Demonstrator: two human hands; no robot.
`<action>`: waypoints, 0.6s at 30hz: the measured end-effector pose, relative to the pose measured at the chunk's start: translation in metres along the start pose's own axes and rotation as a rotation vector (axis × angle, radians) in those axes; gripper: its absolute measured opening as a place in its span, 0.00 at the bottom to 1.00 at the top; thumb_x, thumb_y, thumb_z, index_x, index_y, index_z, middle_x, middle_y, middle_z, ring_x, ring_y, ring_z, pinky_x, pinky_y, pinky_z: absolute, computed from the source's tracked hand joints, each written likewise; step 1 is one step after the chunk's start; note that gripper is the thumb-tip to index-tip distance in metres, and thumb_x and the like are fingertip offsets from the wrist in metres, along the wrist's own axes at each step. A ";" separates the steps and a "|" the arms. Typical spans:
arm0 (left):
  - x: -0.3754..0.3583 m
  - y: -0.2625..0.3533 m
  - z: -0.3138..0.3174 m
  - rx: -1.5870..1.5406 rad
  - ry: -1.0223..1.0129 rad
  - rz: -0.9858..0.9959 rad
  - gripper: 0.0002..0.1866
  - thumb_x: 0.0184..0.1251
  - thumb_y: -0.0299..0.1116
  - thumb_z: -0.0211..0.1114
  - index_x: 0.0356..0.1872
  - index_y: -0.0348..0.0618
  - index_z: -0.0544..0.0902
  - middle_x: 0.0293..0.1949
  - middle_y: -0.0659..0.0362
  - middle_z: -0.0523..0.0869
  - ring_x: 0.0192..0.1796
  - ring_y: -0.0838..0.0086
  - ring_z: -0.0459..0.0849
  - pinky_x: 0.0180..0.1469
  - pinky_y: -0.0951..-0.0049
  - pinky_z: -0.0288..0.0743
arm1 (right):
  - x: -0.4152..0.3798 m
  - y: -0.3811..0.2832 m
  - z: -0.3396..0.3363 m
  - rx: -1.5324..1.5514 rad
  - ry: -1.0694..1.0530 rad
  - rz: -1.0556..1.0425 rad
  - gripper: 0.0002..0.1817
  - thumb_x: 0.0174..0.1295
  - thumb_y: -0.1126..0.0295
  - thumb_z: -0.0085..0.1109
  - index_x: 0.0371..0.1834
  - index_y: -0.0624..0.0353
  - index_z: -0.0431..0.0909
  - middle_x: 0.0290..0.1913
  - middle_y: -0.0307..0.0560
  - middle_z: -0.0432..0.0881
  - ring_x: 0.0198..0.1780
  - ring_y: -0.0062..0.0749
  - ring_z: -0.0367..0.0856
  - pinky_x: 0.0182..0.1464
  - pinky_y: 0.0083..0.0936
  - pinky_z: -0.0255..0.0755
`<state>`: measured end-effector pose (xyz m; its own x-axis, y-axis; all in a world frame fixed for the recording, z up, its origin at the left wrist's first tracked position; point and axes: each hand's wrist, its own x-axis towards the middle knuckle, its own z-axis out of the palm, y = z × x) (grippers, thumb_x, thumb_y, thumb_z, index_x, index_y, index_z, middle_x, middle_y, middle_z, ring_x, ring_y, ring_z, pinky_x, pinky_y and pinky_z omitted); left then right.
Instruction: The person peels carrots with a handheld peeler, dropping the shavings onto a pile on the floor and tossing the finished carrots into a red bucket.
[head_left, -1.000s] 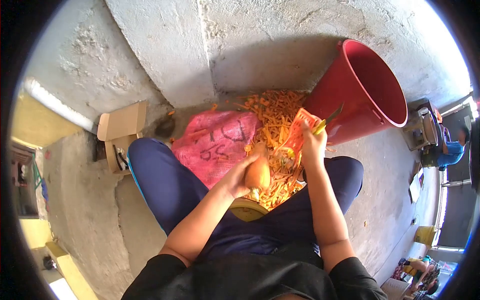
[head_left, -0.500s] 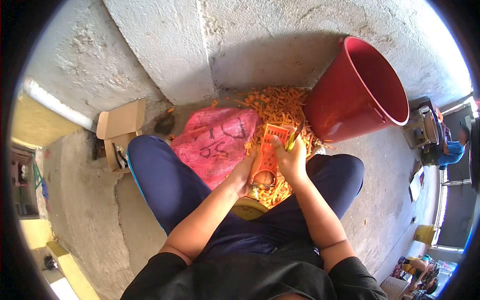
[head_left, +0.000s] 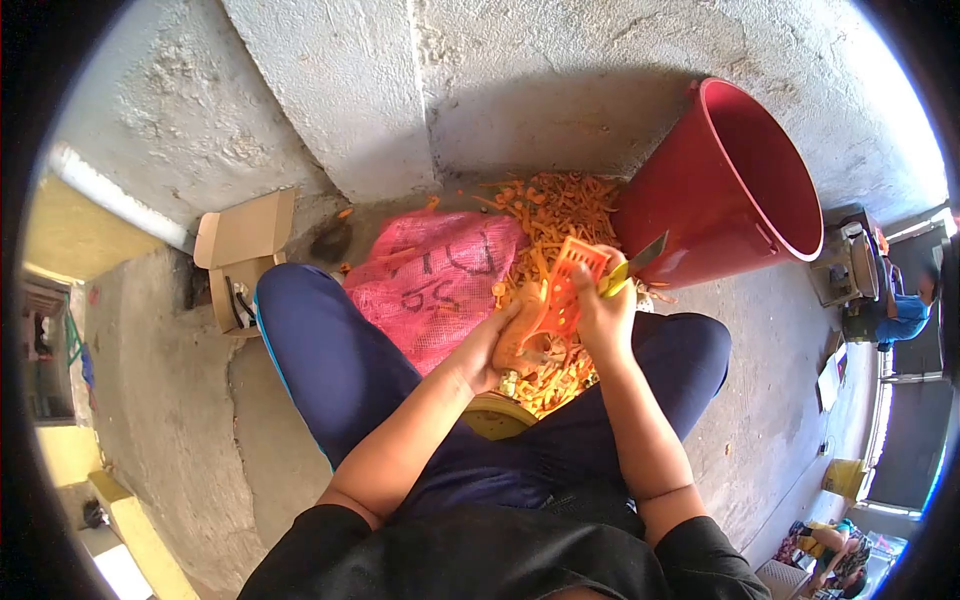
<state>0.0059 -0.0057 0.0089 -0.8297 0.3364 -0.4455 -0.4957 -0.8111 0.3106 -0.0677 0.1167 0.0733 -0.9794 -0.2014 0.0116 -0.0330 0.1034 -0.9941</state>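
Observation:
My left hand (head_left: 482, 352) is closed around a thick, orange-brown carrot-like vegetable (head_left: 515, 335) between my knees. In my right hand (head_left: 605, 318) are an orange plastic grater (head_left: 572, 285) with rows of holes and a knife (head_left: 648, 253), whose yellow handle lies under the fingers. The blade points up and to the right. The grater leans toward the vegetable, its lower end overlapping it in this view. Below both hands, orange peelings (head_left: 560, 390) lie heaped, with the rim of a yellow container (head_left: 500, 405) close to my lap.
A pink mesh sack (head_left: 430, 290) with black lettering lies left of the peelings. More orange scraps (head_left: 560, 210) pile against the wall. A tall red bin (head_left: 680, 200) stands at right, a cardboard box (head_left: 245, 235) at left. People (head_left: 905, 318) are at the far right.
My right hand has lifted and tilted the grater to the right, away from the vegetable, exposing more of it. The knife blade now shows clearly. My left hand has barely moved.

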 end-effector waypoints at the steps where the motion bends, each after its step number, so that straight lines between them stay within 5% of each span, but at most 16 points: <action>1: -0.001 0.002 -0.002 0.060 0.049 -0.017 0.24 0.65 0.49 0.44 0.52 0.42 0.68 0.45 0.54 0.78 0.43 0.69 0.80 0.46 0.65 0.75 | -0.003 0.005 0.005 -0.007 0.005 -0.058 0.12 0.58 0.71 0.53 0.43 0.62 0.65 0.31 0.41 0.75 0.30 0.20 0.75 0.31 0.16 0.70; 3: -0.003 0.002 0.005 -0.018 0.056 0.001 0.23 0.66 0.49 0.42 0.52 0.41 0.68 0.44 0.54 0.78 0.42 0.68 0.80 0.45 0.65 0.75 | -0.011 -0.002 0.015 0.083 -0.002 -0.046 0.13 0.57 0.70 0.54 0.42 0.63 0.66 0.29 0.45 0.76 0.29 0.23 0.76 0.31 0.20 0.70; 12: 0.003 -0.001 -0.009 0.115 -0.063 0.020 0.24 0.66 0.50 0.40 0.51 0.40 0.69 0.42 0.55 0.79 0.39 0.69 0.80 0.43 0.68 0.76 | 0.006 0.016 0.006 -0.369 0.068 -0.176 0.14 0.54 0.69 0.57 0.41 0.62 0.68 0.30 0.47 0.77 0.32 0.28 0.75 0.37 0.24 0.69; 13: 0.001 -0.003 -0.010 0.127 -0.078 0.007 0.24 0.66 0.50 0.41 0.50 0.40 0.69 0.41 0.55 0.79 0.38 0.70 0.80 0.42 0.69 0.76 | 0.020 0.027 -0.001 -0.257 0.156 -0.165 0.13 0.55 0.69 0.56 0.40 0.62 0.69 0.31 0.46 0.77 0.33 0.28 0.74 0.38 0.24 0.68; 14: -0.001 -0.004 -0.011 0.140 -0.093 -0.006 0.24 0.66 0.51 0.41 0.50 0.40 0.69 0.41 0.55 0.79 0.38 0.70 0.80 0.41 0.69 0.76 | 0.038 0.036 -0.012 -0.202 0.189 -0.181 0.09 0.58 0.71 0.53 0.38 0.62 0.70 0.28 0.38 0.74 0.28 0.17 0.69 0.32 0.17 0.65; 16: -0.012 -0.010 0.005 0.083 -0.035 -0.074 0.24 0.65 0.51 0.43 0.48 0.39 0.70 0.40 0.54 0.79 0.36 0.70 0.80 0.39 0.69 0.76 | 0.063 0.043 -0.027 -0.450 0.401 -0.266 0.07 0.58 0.71 0.53 0.36 0.62 0.71 0.26 0.39 0.73 0.25 0.16 0.67 0.28 0.16 0.64; 18: -0.014 -0.009 0.015 0.014 0.062 -0.074 0.23 0.63 0.51 0.47 0.47 0.40 0.71 0.36 0.54 0.80 0.33 0.69 0.81 0.37 0.69 0.76 | 0.072 0.043 -0.041 -0.378 0.404 -0.086 0.09 0.57 0.70 0.54 0.36 0.62 0.70 0.30 0.43 0.76 0.29 0.23 0.70 0.33 0.23 0.66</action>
<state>0.0178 0.0039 0.0244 -0.7735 0.3644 -0.5185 -0.5587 -0.7784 0.2863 -0.1476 0.1468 0.0361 -0.9660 0.1572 0.2051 -0.1121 0.4601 -0.8808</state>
